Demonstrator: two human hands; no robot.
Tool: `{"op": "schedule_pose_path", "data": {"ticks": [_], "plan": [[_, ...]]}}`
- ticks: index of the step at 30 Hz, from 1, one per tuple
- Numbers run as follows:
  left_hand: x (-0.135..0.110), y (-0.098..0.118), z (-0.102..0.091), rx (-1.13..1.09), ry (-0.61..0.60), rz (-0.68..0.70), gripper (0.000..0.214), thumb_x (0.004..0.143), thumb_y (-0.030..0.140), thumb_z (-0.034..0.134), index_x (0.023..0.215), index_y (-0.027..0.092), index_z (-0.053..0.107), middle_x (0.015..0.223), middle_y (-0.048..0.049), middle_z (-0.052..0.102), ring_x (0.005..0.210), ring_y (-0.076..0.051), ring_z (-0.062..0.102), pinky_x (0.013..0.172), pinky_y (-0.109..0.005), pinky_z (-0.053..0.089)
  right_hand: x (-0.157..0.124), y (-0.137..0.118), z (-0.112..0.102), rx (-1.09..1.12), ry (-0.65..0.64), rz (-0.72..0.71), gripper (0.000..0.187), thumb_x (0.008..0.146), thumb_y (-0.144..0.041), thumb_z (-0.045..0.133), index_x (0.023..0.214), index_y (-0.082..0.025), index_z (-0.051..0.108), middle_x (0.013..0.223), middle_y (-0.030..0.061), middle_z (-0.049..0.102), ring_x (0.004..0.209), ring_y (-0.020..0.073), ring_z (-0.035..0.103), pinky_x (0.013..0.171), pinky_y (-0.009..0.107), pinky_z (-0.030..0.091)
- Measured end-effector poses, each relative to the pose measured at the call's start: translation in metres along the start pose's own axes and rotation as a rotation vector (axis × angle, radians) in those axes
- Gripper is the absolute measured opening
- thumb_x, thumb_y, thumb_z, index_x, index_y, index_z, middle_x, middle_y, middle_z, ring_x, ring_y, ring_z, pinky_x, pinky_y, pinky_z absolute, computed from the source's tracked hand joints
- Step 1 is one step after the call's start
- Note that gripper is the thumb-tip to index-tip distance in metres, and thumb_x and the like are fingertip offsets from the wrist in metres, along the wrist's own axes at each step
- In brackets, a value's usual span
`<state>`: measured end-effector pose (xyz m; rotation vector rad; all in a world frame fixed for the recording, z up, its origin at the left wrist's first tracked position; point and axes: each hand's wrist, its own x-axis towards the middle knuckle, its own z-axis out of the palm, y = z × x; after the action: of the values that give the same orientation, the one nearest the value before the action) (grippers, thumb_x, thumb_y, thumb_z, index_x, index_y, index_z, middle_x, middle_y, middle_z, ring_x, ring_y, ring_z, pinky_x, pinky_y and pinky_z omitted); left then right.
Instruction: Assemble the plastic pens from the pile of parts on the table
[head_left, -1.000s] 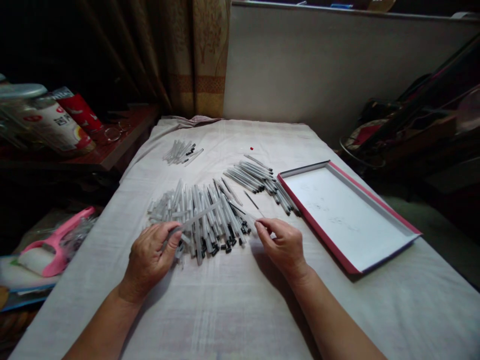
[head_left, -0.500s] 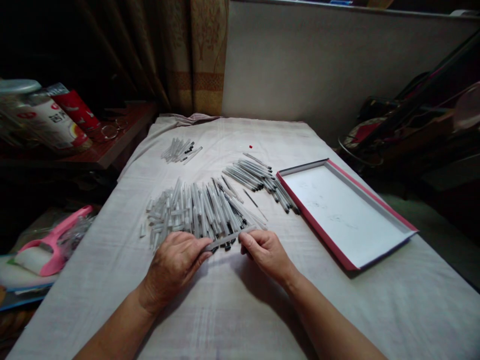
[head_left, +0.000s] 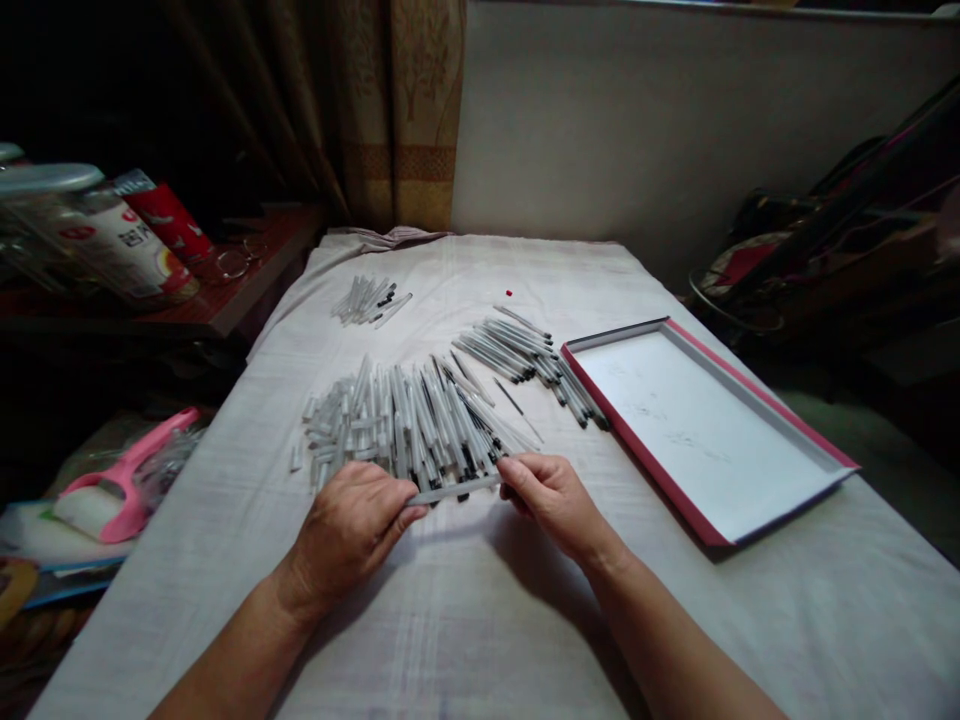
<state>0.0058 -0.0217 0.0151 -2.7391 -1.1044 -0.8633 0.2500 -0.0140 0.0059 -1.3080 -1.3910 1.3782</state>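
Note:
My left hand pinches the left end of a translucent pen barrel, which lies nearly level between my hands. At its right end, the fingers of my right hand are closed on it; their tips are partly hidden. Just beyond is a wide heap of clear pen barrels and parts, some with dark ends. To its right lies a thin dark refill. Farther back, pens with black tips lie in a slanting row beside the tray. A small pile of pen pieces rests at the far left.
A shallow red-edged box lid with a white inside lies on the right of the cloth-covered table. A tiny red piece sits at the back. A pink tape dispenser and a shelf with a plastic jar are on the left.
My right hand has shifted slightly right, and the barrel between my hands looks more level. Both hands keep their grip. The whole view has shifted a little.

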Motion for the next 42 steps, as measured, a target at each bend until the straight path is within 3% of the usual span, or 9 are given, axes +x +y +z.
{"op": "schedule_pose_path", "data": {"ticks": [4,7,10,13,18,24,32,37,42], "plan": [[-0.003,-0.006,-0.010,-0.244,-0.113,-0.154,0.040,0.102,0.041,0.037,0.075,0.020,0.059,0.064,-0.0003,0.063,0.061,-0.014,0.057,0.058,-0.028,0.044,-0.003,-0.004,-0.006,-0.055,-0.026,-0.138,0.047,0.085,-0.057,0.060,0.059,-0.017,0.062,0.048,-0.0022,0.050,0.047,0.0097,0.044,0.046,0.022,0.035],[-0.011,-0.024,-0.020,-0.552,-0.155,-0.470,0.052,0.101,0.048,0.031,0.059,0.022,0.047,0.049,0.0015,0.049,0.044,-0.012,0.047,0.043,-0.026,0.038,-0.001,-0.002,-0.020,-0.043,0.168,-0.261,0.037,0.085,-0.050,0.063,0.067,-0.018,0.066,0.050,-0.0026,0.052,0.047,0.0105,0.046,0.047,0.023,0.038],[-0.019,-0.044,-0.025,-0.630,0.061,-0.769,0.049,0.099,0.052,0.031,0.063,0.023,0.048,0.046,0.0025,0.044,0.039,-0.013,0.042,0.038,-0.027,0.035,0.006,0.005,-0.031,-0.044,0.443,-0.309,0.027,0.084,-0.045,0.064,0.078,-0.019,0.070,0.053,-0.0024,0.056,0.047,0.0117,0.049,0.046,0.023,0.040],[-0.024,-0.060,-0.020,-0.303,0.281,-0.875,0.033,0.091,0.052,0.049,0.083,0.023,0.061,0.073,-0.0017,0.066,0.069,-0.019,0.062,0.065,-0.033,0.052,0.012,0.013,-0.025,-0.242,0.484,-0.367,0.021,0.085,-0.036,0.063,0.089,-0.019,0.075,0.068,0.0034,0.070,0.057,0.0157,0.061,0.056,0.027,0.049],[-0.036,-0.085,-0.005,0.134,0.263,-0.860,0.030,0.089,0.046,0.045,0.088,0.022,0.063,0.091,-0.0076,0.069,0.090,-0.027,0.064,0.083,-0.041,0.051,0.014,0.024,-0.003,-0.677,0.467,-0.545,0.026,0.094,-0.028,0.056,0.104,-0.016,0.076,0.081,0.0090,0.077,0.070,0.0189,0.069,0.070,0.029,0.052],[-0.047,-0.096,0.014,0.081,0.218,-0.875,0.025,0.088,0.038,0.043,0.094,0.024,0.063,0.099,-0.0076,0.071,0.097,-0.027,0.066,0.086,-0.042,0.052,0.009,0.027,0.004,-0.949,0.367,-0.564,0.027,0.095,-0.031,0.057,0.107,-0.016,0.075,0.081,0.0080,0.076,0.073,0.0192,0.071,0.069,0.026,0.048],[-0.043,-0.090,0.012,0.059,0.266,-0.861,0.028,0.092,0.043,0.044,0.098,0.025,0.063,0.096,-0.0073,0.070,0.088,-0.024,0.067,0.077,-0.038,0.054,0.026,0.017,-0.020,-0.911,0.437,-0.467,0.027,0.095,-0.029,0.052,0.089,-0.021,0.077,0.084,0.0060,0.077,0.077,0.0180,0.069,0.072,0.025,0.047],[-0.043,-0.093,0.010,0.062,0.287,-0.829,0.031,0.092,0.046,0.043,0.099,0.024,0.063,0.101,-0.0097,0.068,0.098,-0.027,0.065,0.087,-0.042,0.053,0.069,0.004,-0.045,-1.125,0.448,-0.237,0.024,0.091,-0.026,0.055,0.103,-0.023,0.076,0.103,0.0065,0.075,0.083,0.0196,0.068,0.071,0.028,0.048],[-0.043,-0.096,0.013,0.008,0.274,-0.839,0.035,0.091,0.048,0.042,0.101,0.021,0.063,0.104,-0.0113,0.067,0.103,-0.028,0.064,0.092,-0.045,0.052,0.100,-0.008,-0.048,-1.324,0.336,-0.056,0.027,0.094,-0.034,0.054,0.111,-0.025,0.073,0.112,0.0088,0.071,0.091,0.0228,0.068,0.071,0.029,0.047]]}}
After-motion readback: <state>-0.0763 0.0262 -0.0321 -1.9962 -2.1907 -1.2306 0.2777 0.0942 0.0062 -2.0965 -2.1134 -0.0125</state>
